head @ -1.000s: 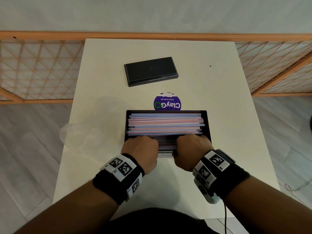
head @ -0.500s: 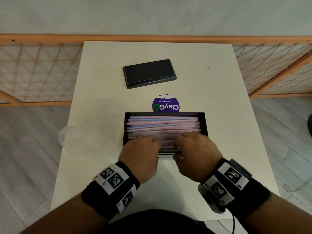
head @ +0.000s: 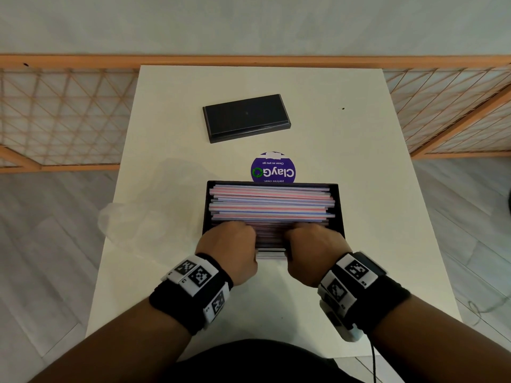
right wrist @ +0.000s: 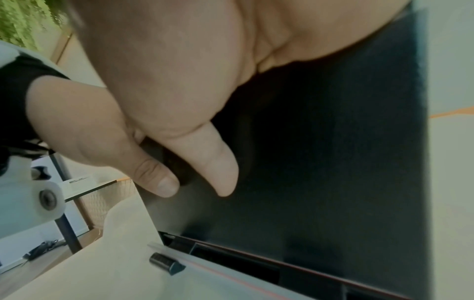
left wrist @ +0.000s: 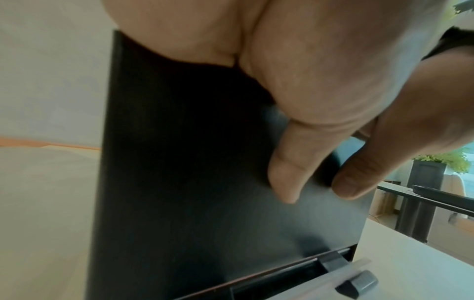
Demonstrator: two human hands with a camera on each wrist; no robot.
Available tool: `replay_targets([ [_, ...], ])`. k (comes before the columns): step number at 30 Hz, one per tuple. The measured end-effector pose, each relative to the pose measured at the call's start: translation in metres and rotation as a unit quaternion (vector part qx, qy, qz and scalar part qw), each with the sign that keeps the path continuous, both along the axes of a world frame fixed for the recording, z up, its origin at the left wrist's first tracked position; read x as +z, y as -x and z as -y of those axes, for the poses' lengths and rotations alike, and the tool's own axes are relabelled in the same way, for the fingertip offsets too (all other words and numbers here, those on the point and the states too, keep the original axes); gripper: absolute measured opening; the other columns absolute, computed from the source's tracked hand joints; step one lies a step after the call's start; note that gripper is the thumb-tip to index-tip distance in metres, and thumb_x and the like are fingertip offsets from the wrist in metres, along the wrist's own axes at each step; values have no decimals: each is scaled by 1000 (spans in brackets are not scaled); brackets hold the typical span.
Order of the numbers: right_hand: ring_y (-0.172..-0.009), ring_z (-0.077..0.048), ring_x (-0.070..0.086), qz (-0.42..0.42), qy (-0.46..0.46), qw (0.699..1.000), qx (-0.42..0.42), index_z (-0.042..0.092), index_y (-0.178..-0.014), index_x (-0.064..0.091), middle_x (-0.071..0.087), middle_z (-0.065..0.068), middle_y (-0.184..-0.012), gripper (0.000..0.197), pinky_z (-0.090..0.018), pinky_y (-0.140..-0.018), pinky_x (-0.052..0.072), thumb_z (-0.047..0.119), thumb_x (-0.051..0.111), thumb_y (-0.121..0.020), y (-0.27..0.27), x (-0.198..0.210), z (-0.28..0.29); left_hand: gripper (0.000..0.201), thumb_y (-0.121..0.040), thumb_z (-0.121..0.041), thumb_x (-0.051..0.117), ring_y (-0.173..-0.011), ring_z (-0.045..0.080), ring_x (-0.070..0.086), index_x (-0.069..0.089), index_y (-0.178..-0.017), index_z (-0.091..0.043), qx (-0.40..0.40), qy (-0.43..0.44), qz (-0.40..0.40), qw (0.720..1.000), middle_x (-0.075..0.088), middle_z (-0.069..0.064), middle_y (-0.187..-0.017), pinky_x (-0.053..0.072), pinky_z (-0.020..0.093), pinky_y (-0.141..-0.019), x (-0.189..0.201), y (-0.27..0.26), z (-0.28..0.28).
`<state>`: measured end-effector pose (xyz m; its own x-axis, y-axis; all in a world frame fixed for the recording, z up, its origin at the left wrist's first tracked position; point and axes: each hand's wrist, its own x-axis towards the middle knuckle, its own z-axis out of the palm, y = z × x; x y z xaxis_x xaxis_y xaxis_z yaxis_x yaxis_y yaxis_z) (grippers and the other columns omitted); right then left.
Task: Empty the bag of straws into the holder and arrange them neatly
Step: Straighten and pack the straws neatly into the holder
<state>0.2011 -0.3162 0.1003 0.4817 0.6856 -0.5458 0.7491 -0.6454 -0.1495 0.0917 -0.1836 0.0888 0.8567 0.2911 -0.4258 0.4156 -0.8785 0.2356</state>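
Note:
The black straw holder (head: 339, 205) stands open-topped on the white table, filled with pink, blue and white striped straws (head: 271, 205) lying lengthwise. My left hand (head: 229, 250) and right hand (head: 315, 252) sit side by side at its near wall, fingers curled over the rim onto the nearest straws and hidden from view. In the left wrist view my left thumb (left wrist: 290, 172) presses on the holder's front wall (left wrist: 179, 182). The right wrist view shows my right thumb (right wrist: 212, 162) on the same wall (right wrist: 333, 162). The empty clear bag (head: 138, 219) lies left of the holder.
The holder's black lid (head: 246, 117) lies farther back on the table (head: 373, 189). A round purple sticker (head: 273, 169) sits just behind the holder. A wooden lattice fence (head: 63, 111) runs behind and beside the table. A clear dispensing flap with a knob (left wrist: 359, 284) is at the holder's base.
Half a second ago both hands lay flatter over the straws; they have drawn back to the near rim with fingers curled. The straws lie more level and parallel.

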Motion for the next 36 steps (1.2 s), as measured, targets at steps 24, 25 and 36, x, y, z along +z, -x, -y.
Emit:
replay_targets([
  [24,-152,-24,3,37,-78,995,54,20,-154,12,6,-1,-165,101,-57,-119,11,67,57,-77,-5,-4,-20,109,-80,-67,57,-156,28,-13,9,-161,-13,-52,-150,37,987,-18,7,-168,2,62,-121,-6,-1,-31],
  [25,-151,-25,8,40,-88,994,56,21,-153,18,13,-1,-163,96,-56,-119,13,64,59,-77,-7,-4,-22,107,-81,-66,57,-156,28,-12,10,-160,-14,-51,-149,38,987,-18,6,-169,3,62,-121,-6,-3,-32],
  [36,-51,-29,58,74,-296,946,110,17,-69,58,60,-1,-61,16,-30,-47,43,30,57,-80,32,5,13,67,-95,-52,23,-155,5,1,31,-155,-24,129,180,193,956,13,-10,-169,-1,52,-124,5,-17,-41],
])
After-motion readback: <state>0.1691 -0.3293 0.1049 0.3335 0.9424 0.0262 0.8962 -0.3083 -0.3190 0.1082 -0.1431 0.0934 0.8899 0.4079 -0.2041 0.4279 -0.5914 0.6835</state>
